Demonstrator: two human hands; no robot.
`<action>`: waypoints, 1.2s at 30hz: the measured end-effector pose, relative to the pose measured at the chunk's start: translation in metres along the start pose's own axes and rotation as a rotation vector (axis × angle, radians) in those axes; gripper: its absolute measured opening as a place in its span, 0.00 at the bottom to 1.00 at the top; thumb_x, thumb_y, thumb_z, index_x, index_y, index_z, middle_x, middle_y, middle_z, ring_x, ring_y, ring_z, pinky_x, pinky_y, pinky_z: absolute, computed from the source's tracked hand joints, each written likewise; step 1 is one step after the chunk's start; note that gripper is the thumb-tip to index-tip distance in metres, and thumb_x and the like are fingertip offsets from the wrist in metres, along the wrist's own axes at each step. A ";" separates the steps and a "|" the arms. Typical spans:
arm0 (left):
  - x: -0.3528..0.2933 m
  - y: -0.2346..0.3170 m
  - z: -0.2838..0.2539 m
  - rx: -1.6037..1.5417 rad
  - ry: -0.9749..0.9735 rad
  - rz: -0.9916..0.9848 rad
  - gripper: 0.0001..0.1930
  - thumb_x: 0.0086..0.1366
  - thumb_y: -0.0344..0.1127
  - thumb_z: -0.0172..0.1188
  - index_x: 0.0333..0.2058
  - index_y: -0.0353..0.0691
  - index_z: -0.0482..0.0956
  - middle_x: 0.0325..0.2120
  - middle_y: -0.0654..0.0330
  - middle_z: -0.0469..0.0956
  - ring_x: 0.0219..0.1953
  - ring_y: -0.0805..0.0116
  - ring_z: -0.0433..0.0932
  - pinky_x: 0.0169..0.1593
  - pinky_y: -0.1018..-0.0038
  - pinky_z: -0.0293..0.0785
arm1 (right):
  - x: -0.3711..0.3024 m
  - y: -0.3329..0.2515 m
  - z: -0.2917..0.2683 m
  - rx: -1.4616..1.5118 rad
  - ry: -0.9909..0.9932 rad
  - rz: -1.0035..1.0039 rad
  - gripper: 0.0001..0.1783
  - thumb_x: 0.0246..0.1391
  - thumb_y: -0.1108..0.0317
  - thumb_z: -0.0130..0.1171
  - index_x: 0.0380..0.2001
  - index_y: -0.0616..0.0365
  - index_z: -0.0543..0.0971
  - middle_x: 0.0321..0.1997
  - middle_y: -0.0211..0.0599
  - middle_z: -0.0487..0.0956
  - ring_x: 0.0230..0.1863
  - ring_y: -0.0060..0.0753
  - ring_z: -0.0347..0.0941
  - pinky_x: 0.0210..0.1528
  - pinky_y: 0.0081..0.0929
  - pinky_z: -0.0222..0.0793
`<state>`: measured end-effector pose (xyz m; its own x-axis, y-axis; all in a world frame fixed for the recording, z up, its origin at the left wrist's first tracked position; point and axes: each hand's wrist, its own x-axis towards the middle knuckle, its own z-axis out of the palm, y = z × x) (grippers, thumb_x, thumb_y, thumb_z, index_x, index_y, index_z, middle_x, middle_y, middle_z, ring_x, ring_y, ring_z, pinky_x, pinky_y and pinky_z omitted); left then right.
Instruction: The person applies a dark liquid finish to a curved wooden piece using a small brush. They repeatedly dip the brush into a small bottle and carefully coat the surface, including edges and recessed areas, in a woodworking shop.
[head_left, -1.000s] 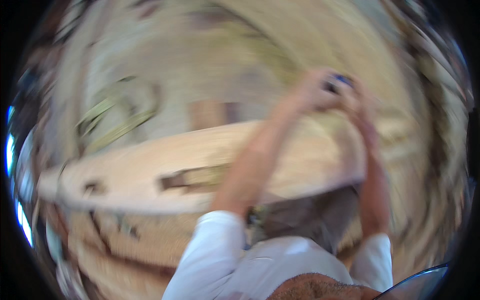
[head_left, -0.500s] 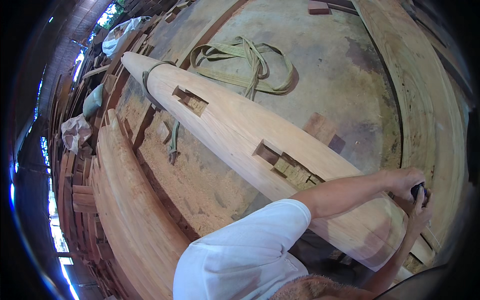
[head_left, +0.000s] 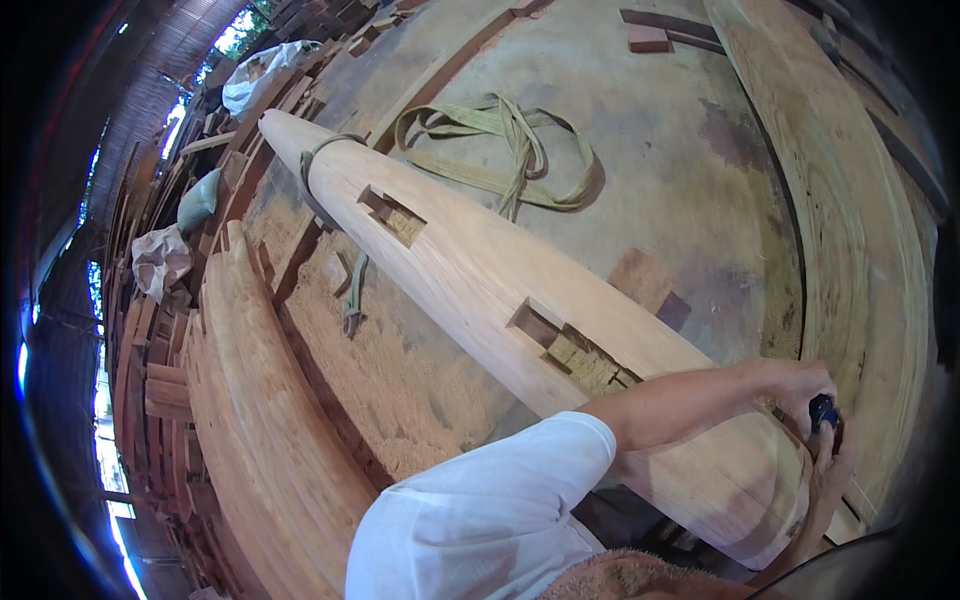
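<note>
A long, pale, tapered timber (head_left: 470, 255) runs from the far left to the near right, with rectangular mortises (head_left: 575, 350) cut into its upper face. My left arm, in a white sleeve, reaches across its near end. Beyond that end, on the right, my left hand (head_left: 800, 392) is closed around a small black object (head_left: 822, 411). From below, my right hand (head_left: 832, 448) closes on the same object with bent fingers. Most of the object is hidden by the hands, so its kind cannot be made out.
A second log (head_left: 265, 410) lies at left beside sawdust (head_left: 390, 390). A webbing sling (head_left: 560, 195) is heaped on the concrete floor, and a strap (head_left: 305, 170) loops the timber's far end. A wood block (head_left: 640, 280) sits beside the timber. Wide planks (head_left: 830, 200) line the right; offcuts pile at far left.
The whole view has shifted slightly, with the timber and floor lower in the picture. Both hands, still on the black object, appear a little lower and further left.
</note>
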<state>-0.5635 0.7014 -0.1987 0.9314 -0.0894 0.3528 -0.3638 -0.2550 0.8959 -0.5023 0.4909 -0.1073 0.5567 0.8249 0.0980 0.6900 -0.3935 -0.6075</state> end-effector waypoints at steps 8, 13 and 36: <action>-0.018 -0.001 -0.001 0.097 0.006 -0.026 0.33 0.38 0.42 0.88 0.45 0.38 0.86 0.36 0.53 0.87 0.41 0.54 0.86 0.44 0.62 0.81 | -0.008 -0.040 0.006 0.042 -0.028 0.045 0.18 0.65 0.77 0.58 0.56 0.63 0.75 0.45 0.51 0.75 0.45 0.51 0.73 0.52 0.37 0.70; -0.011 0.030 -0.014 0.006 -0.112 -0.106 0.32 0.44 0.45 0.85 0.48 0.38 0.85 0.42 0.50 0.86 0.47 0.52 0.85 0.50 0.61 0.80 | -0.016 -0.016 0.002 0.028 0.012 -0.036 0.24 0.63 0.73 0.64 0.61 0.64 0.75 0.49 0.54 0.78 0.50 0.55 0.76 0.58 0.40 0.72; -0.024 0.048 -0.041 0.076 -0.007 -0.233 0.27 0.57 0.27 0.79 0.56 0.38 0.82 0.44 0.60 0.87 0.45 0.73 0.85 0.50 0.74 0.80 | -0.049 0.088 -0.035 -0.212 0.622 0.218 0.21 0.61 0.69 0.70 0.57 0.59 0.83 0.59 0.45 0.83 0.61 0.44 0.78 0.66 0.38 0.71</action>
<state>-0.6040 0.7305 -0.1531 0.9902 -0.0263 0.1371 -0.1378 -0.3416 0.9297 -0.4527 0.4018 -0.1381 0.8109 0.3573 0.4635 0.5728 -0.6471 -0.5032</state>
